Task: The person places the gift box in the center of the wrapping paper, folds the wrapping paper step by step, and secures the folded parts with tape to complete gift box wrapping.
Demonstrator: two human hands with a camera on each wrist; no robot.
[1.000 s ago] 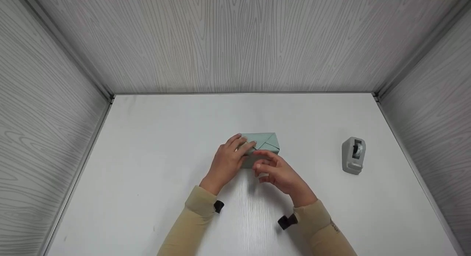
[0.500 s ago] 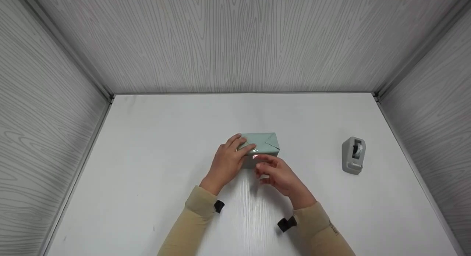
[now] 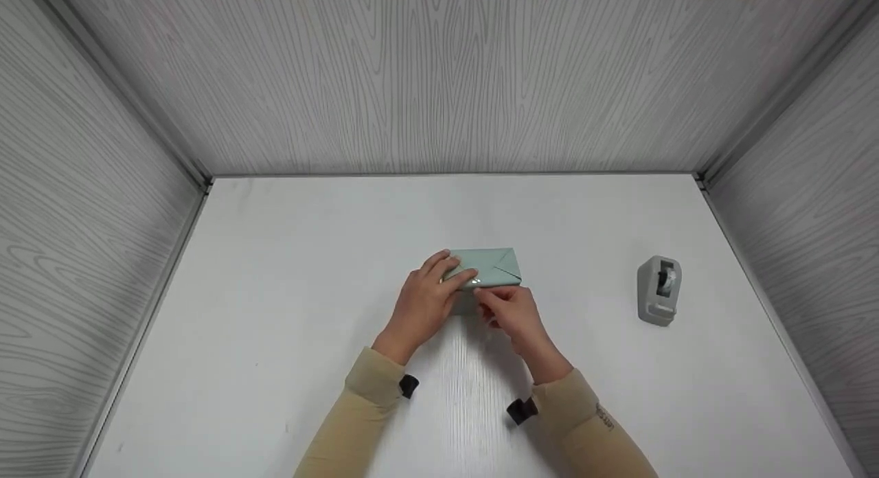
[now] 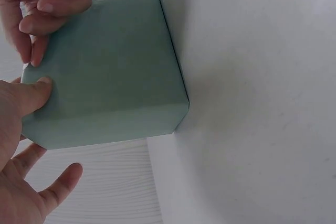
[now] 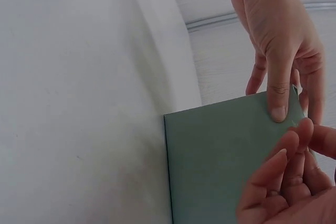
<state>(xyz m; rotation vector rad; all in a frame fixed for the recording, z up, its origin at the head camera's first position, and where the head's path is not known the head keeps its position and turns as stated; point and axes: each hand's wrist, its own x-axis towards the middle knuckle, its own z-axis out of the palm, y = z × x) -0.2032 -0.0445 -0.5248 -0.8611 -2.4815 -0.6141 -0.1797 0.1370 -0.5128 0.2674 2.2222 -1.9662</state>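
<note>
A box wrapped in pale green paper [image 3: 493, 259] stands on the white table, its folded paper end facing up. My left hand [image 3: 421, 308] grips its left side, with the thumb on the near face and the fingers over the top. A short piece of clear tape [image 3: 476, 281] glints on top at the near edge. There my right hand [image 3: 515, 320] has thumb and index fingertips brought together, pinching what appears to be the tape's loose end. In the right wrist view, these fingertips sit just beside the left thumb; the other right fingers are curled.
A grey tape dispenser [image 3: 659, 290] with a roll in it stands on the right side of the white table [image 3: 309, 258]. Grey wood-grain panels [image 3: 439, 80] enclose the table at the back and both sides.
The right index finger has drawn back from the top to the near edge, and the right fingertips have come together there. Tape now shows glinting on top. Left hand and box stay put.
</note>
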